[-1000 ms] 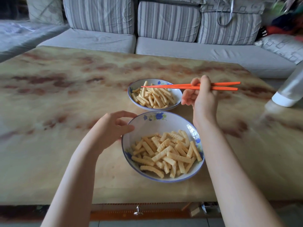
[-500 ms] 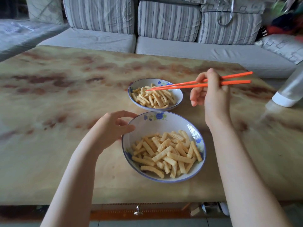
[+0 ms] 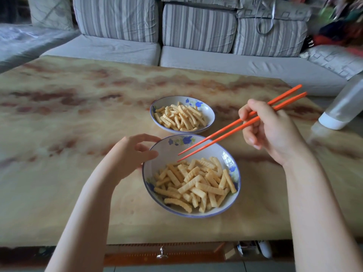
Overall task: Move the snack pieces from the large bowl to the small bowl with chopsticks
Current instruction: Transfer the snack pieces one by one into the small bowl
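The left grip [image 3: 127, 154] has not shifted since 0.5 s ago: it cups the left rim of the large bowl [image 3: 169, 152], thumb tip on the rim and index finger arched round the far side. Its other fingers are hidden behind the hand, and it covers part of that rim.

The large bowl stands on the marbled counter [image 3: 78, 134] near the front edge, with its heap of ridged snack pieces [image 3: 194, 183] lying toward the near side. Just beyond it, apart from it, is the small bowl [image 3: 208, 112], whose own snack pieces [image 3: 180, 118] look unchanged.

The 2 orange chopsticks [image 3: 225, 132] have moved most. Before, they lay nearly level with their tips over the small bowl; now they slope down and leftward, their tips inside the large bowl above the far edge of the heap. The tips are slightly apart and carry nothing. Whether the lower tip touches a piece cannot be told.

The right grip [image 3: 275, 132] has swung right and nearer. It pinches both chopsticks between thumb and curled fingers, to the right of the 2 bowls.

At the right edge a clear bottle [image 3: 343, 108] with a white end is blurred and cut off by the frame. Items under the counter's front edge are too dark to make out.
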